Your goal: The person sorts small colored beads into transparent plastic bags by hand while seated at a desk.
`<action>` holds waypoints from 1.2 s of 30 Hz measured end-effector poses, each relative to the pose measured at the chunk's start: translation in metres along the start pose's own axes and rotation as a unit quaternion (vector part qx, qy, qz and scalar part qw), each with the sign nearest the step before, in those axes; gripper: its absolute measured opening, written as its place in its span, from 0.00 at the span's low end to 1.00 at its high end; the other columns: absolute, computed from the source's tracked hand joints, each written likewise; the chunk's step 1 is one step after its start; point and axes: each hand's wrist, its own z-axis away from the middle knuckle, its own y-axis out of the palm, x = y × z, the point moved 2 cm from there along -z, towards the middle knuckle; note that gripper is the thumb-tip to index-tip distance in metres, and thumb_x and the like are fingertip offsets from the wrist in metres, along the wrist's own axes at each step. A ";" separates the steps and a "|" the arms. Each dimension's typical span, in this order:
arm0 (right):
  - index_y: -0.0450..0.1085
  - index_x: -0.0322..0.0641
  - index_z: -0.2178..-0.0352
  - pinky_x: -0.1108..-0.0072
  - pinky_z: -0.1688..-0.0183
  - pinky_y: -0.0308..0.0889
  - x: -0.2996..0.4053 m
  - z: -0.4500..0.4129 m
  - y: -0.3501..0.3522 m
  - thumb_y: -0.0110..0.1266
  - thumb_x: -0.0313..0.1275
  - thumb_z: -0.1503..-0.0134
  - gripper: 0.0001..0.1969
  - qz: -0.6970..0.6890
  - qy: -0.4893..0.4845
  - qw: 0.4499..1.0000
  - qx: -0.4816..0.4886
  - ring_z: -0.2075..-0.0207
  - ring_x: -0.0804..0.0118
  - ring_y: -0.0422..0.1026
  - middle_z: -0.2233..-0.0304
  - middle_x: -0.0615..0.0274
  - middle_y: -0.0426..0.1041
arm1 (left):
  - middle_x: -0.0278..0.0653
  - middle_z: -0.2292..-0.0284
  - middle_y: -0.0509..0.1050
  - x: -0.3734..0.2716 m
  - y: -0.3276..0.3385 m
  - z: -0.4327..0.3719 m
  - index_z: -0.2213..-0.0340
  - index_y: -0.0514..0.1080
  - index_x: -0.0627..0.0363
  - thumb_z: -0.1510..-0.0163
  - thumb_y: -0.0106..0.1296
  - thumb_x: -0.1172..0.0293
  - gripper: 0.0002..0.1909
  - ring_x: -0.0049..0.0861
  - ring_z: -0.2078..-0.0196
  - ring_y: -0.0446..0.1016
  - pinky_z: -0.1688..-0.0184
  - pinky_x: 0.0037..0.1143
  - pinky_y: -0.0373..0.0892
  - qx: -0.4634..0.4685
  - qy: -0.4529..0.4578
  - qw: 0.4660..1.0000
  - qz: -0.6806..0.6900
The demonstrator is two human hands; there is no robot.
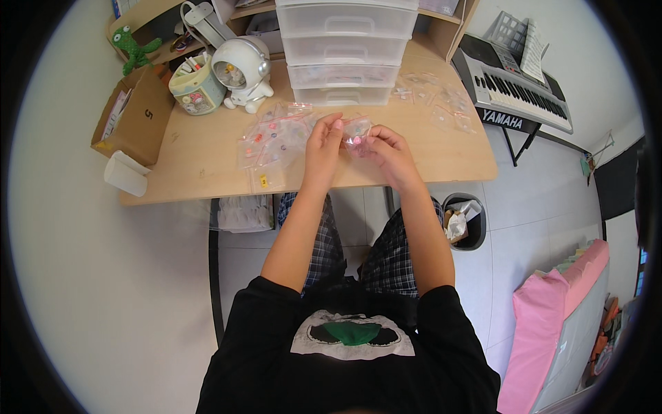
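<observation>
Above the desk's front half, my left hand (327, 142) and my right hand (389, 150) hold a small clear zip bag (358, 127) between them. A pink bead-like piece (357, 139) shows at the bag, close to my right fingertips; whether it is inside cannot be made out. Just left of my left hand lies a loose pile of clear zip bags (282, 132) with red seal strips and small coloured pieces in them. Nearer the edge, one flat bag holds a yellow piece (264, 180).
A clear plastic drawer unit (341, 95) stands behind my hands. More small bags (445, 106) lie at the right. Leftward are a white astronaut figure (243, 72), a pen holder (195, 88), a cardboard box (142, 119) and a white roll (125, 173). A waste bin (478, 227) stands below.
</observation>
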 end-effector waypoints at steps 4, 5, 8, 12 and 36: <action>0.66 0.34 0.71 0.82 0.65 0.62 -0.002 0.001 0.000 0.45 0.28 0.49 0.07 -0.064 0.006 0.997 -0.032 0.70 0.76 0.67 0.73 0.65 0.69 | 0.31 0.77 0.67 0.006 -0.003 -0.001 0.66 0.66 0.62 0.51 0.47 0.74 0.09 0.13 0.77 0.64 0.75 0.14 0.61 0.029 -0.029 0.997 -0.063; 0.66 0.34 0.71 0.82 0.65 0.62 -0.003 0.001 0.002 0.45 0.28 0.49 0.07 -0.065 0.007 0.997 -0.033 0.70 0.76 0.67 0.73 0.65 0.69 | 0.30 0.78 0.67 0.007 -0.003 -0.002 0.67 0.66 0.62 0.52 0.48 0.76 0.08 0.13 0.77 0.63 0.76 0.14 0.60 0.029 -0.027 0.996 -0.083; 0.65 0.33 0.68 0.81 0.65 0.64 -0.002 0.005 0.004 0.45 0.26 0.48 0.07 -0.013 -0.014 0.998 -0.064 0.71 0.74 0.68 0.72 0.62 0.69 | 0.30 0.78 0.66 0.005 -0.004 -0.002 0.69 0.66 0.61 0.53 0.49 0.77 0.07 0.13 0.78 0.63 0.76 0.13 0.60 -0.003 0.011 0.999 -0.036; 0.66 0.30 0.69 0.84 0.68 0.64 -0.003 0.004 0.003 0.49 0.26 0.50 0.08 0.059 -0.011 0.995 -0.075 0.73 0.76 0.68 0.74 0.63 0.70 | 0.30 0.78 0.65 0.008 -0.006 -0.003 0.69 0.65 0.61 0.54 0.49 0.78 0.08 0.13 0.78 0.63 0.76 0.14 0.60 -0.017 0.027 0.999 -0.035; 0.53 0.37 0.52 0.87 0.69 0.60 0.001 0.008 0.014 0.50 0.17 0.58 0.29 0.182 0.006 0.983 0.018 0.74 0.79 0.65 0.77 0.67 0.67 | 0.28 0.75 0.64 0.006 -0.011 -0.003 0.64 0.66 0.62 0.53 0.49 0.76 0.12 0.12 0.74 0.62 0.71 0.13 0.60 -0.089 0.062 0.993 -0.041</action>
